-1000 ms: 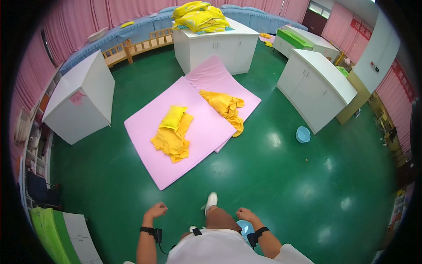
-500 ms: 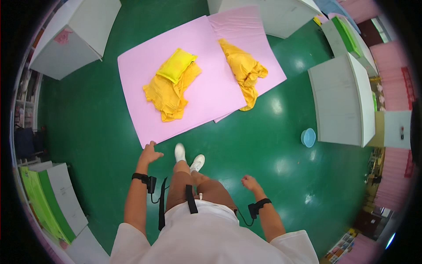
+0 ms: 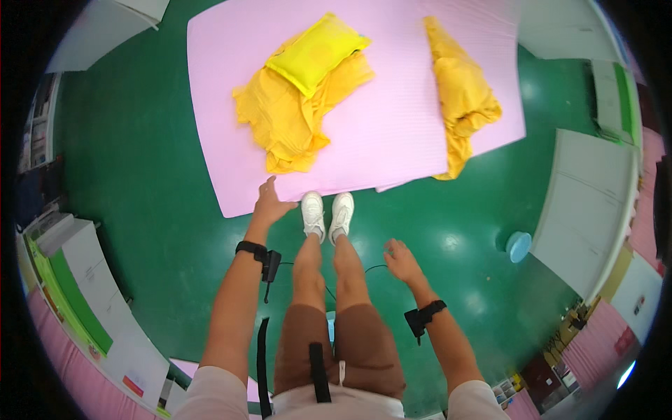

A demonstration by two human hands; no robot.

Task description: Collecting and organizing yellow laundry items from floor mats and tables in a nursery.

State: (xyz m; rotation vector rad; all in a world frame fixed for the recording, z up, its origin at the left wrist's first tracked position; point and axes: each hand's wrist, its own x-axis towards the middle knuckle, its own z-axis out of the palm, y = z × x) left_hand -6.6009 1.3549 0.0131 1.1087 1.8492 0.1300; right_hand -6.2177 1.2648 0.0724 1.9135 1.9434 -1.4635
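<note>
My left hand [image 3: 269,205] reaches forward with its fingers apart, holding nothing, near the front edge of a pink mattress [image 3: 392,105]. Farther right, my right hand [image 3: 402,260] hangs over the green floor, its fingers partly spread and nothing in them. On the mattress lies a crumpled orange-yellow cloth [image 3: 280,129], with a bright yellow pillow [image 3: 320,52] resting on its upper part. A second bunched orange-yellow cloth [image 3: 462,87] lies to the right, across another pink mattress [image 3: 500,105] partly under the first. Neither hand touches the bedding.
My white shoes [image 3: 313,215] stand at the mattress edge on the green floor [image 3: 140,168]. A light blue basin [image 3: 518,246] sits at the right beside a white cabinet [image 3: 588,203]. A white and green cabinet [image 3: 91,280] stands at the left; another white cabinet [image 3: 91,35] is far left.
I have come closer to the mattress, and my feet now stand side by side at its edge. Both hands have reached forward, and the right hand's fingers have loosened.
</note>
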